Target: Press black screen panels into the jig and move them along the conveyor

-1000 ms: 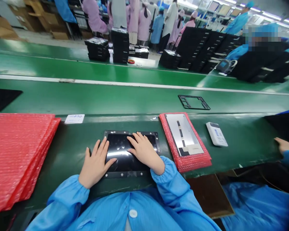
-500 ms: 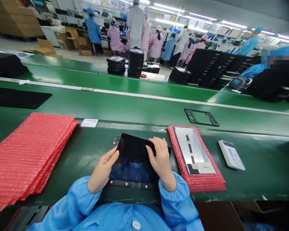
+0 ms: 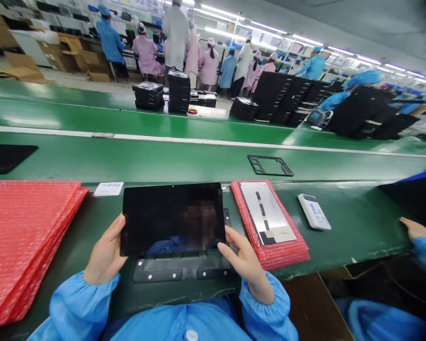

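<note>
The green worktop (image 3: 341, 246) runs across the view, with a second green belt (image 3: 135, 158) just beyond it. At the left lies one stack of red bubble-wrap bags (image 3: 30, 241); the number of bags in it cannot be counted. Right of centre is one more red bubble-wrap bag (image 3: 250, 222), with one silver-backed display panel (image 3: 268, 213) lying on it.

Between them, the person's two hands lift one black glass panel (image 3: 172, 219), held tilted above one black metal jig (image 3: 184, 269) on the worktop. The left hand (image 3: 104, 253) grips the panel's left edge, its thumb upright at the front and its fingers out of sight behind. The right hand (image 3: 243, 258) closes on the lower right corner. Both forearms, in blue gathered cuffs, angle inward from the body.

On the second belt lie one open black frame (image 3: 270, 165) and one black sheet (image 3: 7, 157). On the worktop are one white handheld device (image 3: 314, 211) and one white paper label (image 3: 108, 189). At the right edge, a co-worker's hand (image 3: 416, 229) rests on the worktop.
</note>
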{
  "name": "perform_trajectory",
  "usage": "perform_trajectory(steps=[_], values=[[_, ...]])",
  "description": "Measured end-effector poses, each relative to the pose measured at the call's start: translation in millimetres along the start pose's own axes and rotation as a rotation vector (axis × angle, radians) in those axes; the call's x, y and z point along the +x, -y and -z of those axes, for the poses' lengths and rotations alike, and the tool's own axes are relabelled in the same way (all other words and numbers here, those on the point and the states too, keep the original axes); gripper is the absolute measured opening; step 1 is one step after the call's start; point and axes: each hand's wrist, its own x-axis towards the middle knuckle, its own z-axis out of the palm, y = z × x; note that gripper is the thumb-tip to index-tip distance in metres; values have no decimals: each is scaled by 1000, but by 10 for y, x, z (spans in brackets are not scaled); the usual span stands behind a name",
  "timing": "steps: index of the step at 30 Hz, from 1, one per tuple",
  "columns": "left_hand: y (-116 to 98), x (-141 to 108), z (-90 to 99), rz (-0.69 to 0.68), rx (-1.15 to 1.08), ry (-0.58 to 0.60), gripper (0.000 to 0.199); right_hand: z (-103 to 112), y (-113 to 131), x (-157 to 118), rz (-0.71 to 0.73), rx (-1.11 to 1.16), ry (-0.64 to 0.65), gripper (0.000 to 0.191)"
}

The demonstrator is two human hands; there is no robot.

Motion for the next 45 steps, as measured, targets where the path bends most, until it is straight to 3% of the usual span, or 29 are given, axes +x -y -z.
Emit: perform_trajectory(steps=[4, 8, 11, 13, 15, 19, 20, 22, 24, 28, 31, 32, 35, 38, 42, 45], values=[[8, 19, 33, 2, -16, 27, 44, -77, 88, -23, -48, 74, 63, 46], [12, -42, 14, 101, -12, 50, 39, -105, 9, -36, -43, 257, 70, 48], [-19, -129, -48, 226, 157, 102, 49, -65, -115, -10, -64, 343, 72, 50], [-69, -191, -86, 201, 330, 141, 50, -25, -203, 45, -76, 287, 69, 51], [-142, -248, -110, -26, 569, 180, 37, 5, -293, 118, -68, 93, 35, 51], [-322, -319, -185, -769, 1037, 403, 16, -8, -470, 229, 6, -414, -155, 50], [-363, -314, -225, -879, 1097, 469, 19, -22, -508, 240, 27, -489, -191, 49], [-427, -256, -332, -912, 1146, 549, 24, -53, -566, 246, 76, -579, -226, 47], [-461, -111, -467, -790, 1091, 490, 26, -79, -600, 240, 128, -651, -236, 46], [-458, 434, -787, -426, 824, 150, 38, -97, -630, 235, 206, -767, -238, 45], [-428, 970, -1040, -72, 638, 170, 31, -94, -660, 237, 241, -771, -249, 43], [-418, 1148, -1115, -48, 650, 155, 23, -92, -674, 237, 249, -766, -254, 42], [-412, 1616, -1263, -63, 690, 65, 18, -79, -719, 239, 273, -764, -257, 43], [-477, 1938, -1251, -151, 736, -19, 28, -60, -760, 244, 296, -775, -250, 45], [-601, 2125, -1068, -349, 839, -147, 35, -27, -817, 242, 291, -779, -246, 47], [-559, 2095, -942, -474, 941, -146, 37, 16, -874, 231, 265, -745, -225, 49]])
